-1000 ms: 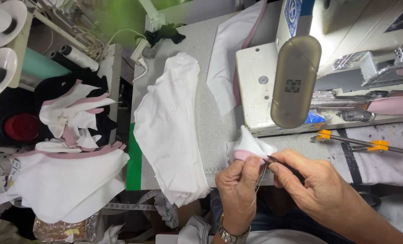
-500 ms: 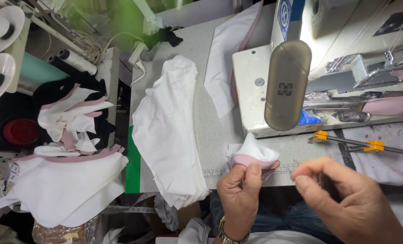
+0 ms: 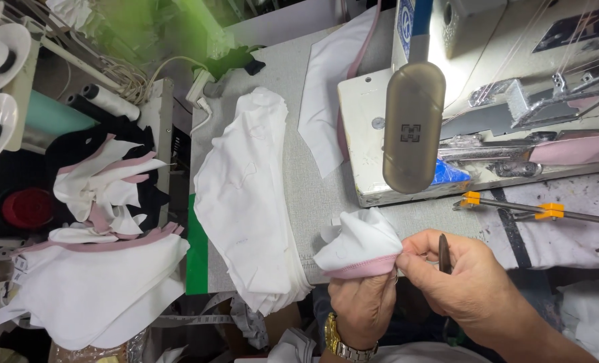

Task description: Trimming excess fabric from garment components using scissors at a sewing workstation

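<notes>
Left hand: we see the left hand (image 3: 361, 302) low in the middle of the view, with a gold watch (image 3: 343, 341) on the wrist. Its fingers are pressed together on the pink-edged white cloth piece (image 3: 360, 247) and grip it from below.

Right hand: the right hand (image 3: 462, 275) is just beside the left one. Thumb and forefinger are pinched on the pink edge of the same cloth piece, at its right end. The other fingers are curled around a small dark tool (image 3: 444, 253) – we cannot tell what kind of tool it is.

Cloth piece: it is white with a pink hem along the lower edge, bunched up, and held by both hands at the near edge of the grey table (image 3: 313, 181), in front of the sewing machine.

Sewing machine: the white sewing machine (image 3: 380, 134) stands on the table behind the hands, and a long beige lamp head (image 3: 414, 128) hangs over it.

White stack: a pile of white cloth pieces (image 3: 246, 202) lies on the table to the left of the hands, near but apart from them.

Flat piece: 1 more white piece with pink trim (image 3: 326, 101) lies beside the machine, on its left.

Left side: beyond the table edge we see a heap of white and pink pieces (image 3: 98, 282) – well apart from the hands.

Right side: a thin bar with 2 orange clips (image 3: 508, 205) lies in front of the machine.
</notes>
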